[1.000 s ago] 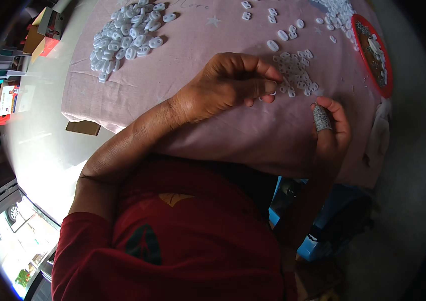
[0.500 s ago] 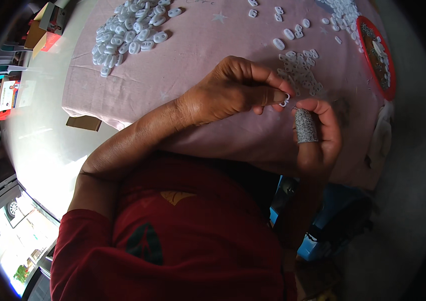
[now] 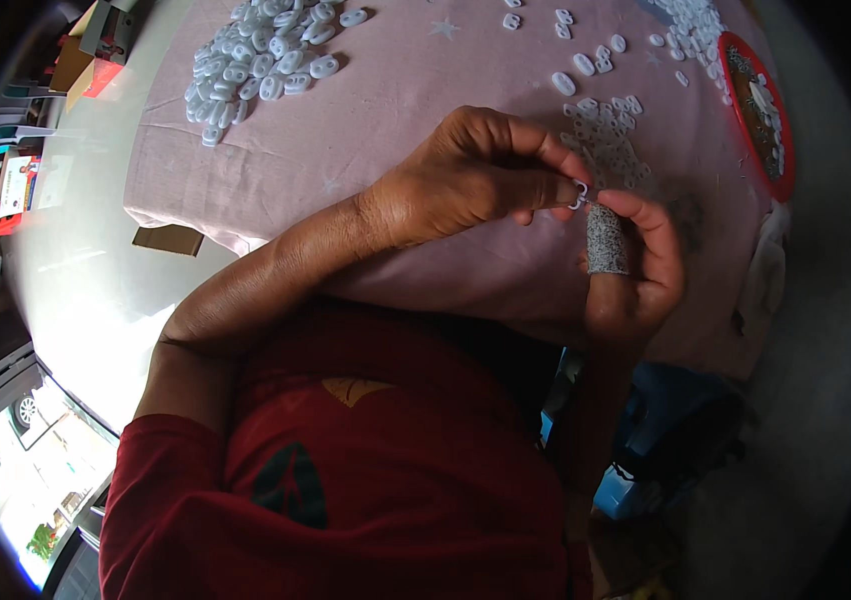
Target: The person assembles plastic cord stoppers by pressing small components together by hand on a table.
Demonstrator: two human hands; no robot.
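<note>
Between the thumb and index finger of my left hand (image 3: 480, 180) is a small white plastic piece with ring-like holes (image 3: 580, 194). My right hand (image 3: 650, 265) is closed in a pinch right beside that piece, its fingertips at the piece's right side. Whatever is between those fingertips is too small to make out. A speckled grey finger sleeve (image 3: 606, 240) covers the right thumb. Just beyond my hands lies a cluster of similar small white pieces (image 3: 610, 140) on the pink cloth (image 3: 415, 90).
Far left on the table is a big heap of white oval pieces (image 3: 260, 55). Loose ovals (image 3: 583, 64) lie at the back, with another pile (image 3: 690, 30) at far right. A red-rimmed tray (image 3: 785, 150) holds small metal and white parts. An open carton (image 3: 95, 55) stands beyond.
My right hand has moved slightly left and up, bringing its fingertips to the small white piece. My left hand still pinches the piece, nearly in place.
</note>
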